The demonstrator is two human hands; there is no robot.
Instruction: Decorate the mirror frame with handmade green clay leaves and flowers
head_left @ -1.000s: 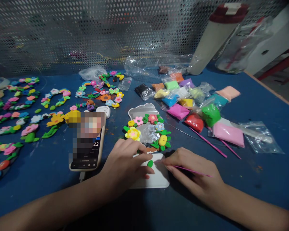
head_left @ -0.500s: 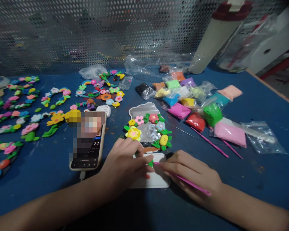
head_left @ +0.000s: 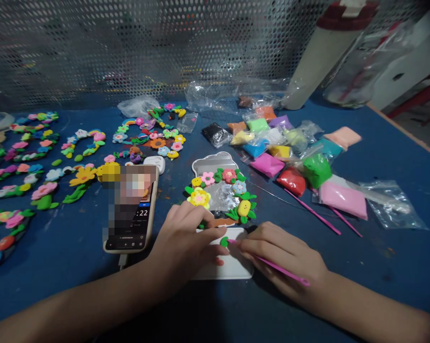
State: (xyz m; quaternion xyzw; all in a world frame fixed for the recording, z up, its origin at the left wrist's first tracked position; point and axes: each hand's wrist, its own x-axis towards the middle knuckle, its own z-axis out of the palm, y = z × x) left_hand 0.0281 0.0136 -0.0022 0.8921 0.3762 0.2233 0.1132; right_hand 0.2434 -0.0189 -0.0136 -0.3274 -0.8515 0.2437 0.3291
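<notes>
My right hand (head_left: pixel 284 252) pinches a thin pink clay tool (head_left: pixel 282 271), its tip against a small green clay piece (head_left: pixel 224 242). That piece lies on a white board (head_left: pixel 236 267), near a small red clay bit (head_left: pixel 219 261). Over the board's left side is my left hand (head_left: pixel 184 238), fingers apart, just left of the green piece and not gripping it. Just beyond the board lies a mirror (head_left: pixel 220 195) framed with clay flowers and leaves, including a yellow flower (head_left: pixel 199 198) and a yellow clay figure with a face (head_left: pixel 243 208).
A phone (head_left: pixel 132 214) on a cable lies left of my left hand. Clay-decorated pieces (head_left: pixel 82 143) spread across the left. Bagged coloured clay (head_left: pixel 268 164) and more pink tools (head_left: pixel 313 212) lie to the right. A tall bottle (head_left: pixel 318 52) stands at the back by a perforated metal panel (head_left: pixel 129 47).
My left fingers have drawn slightly left, away from the green clay piece, so more of it shows. The pink tool's tip stays at the piece, its rear end shifted slightly.
</notes>
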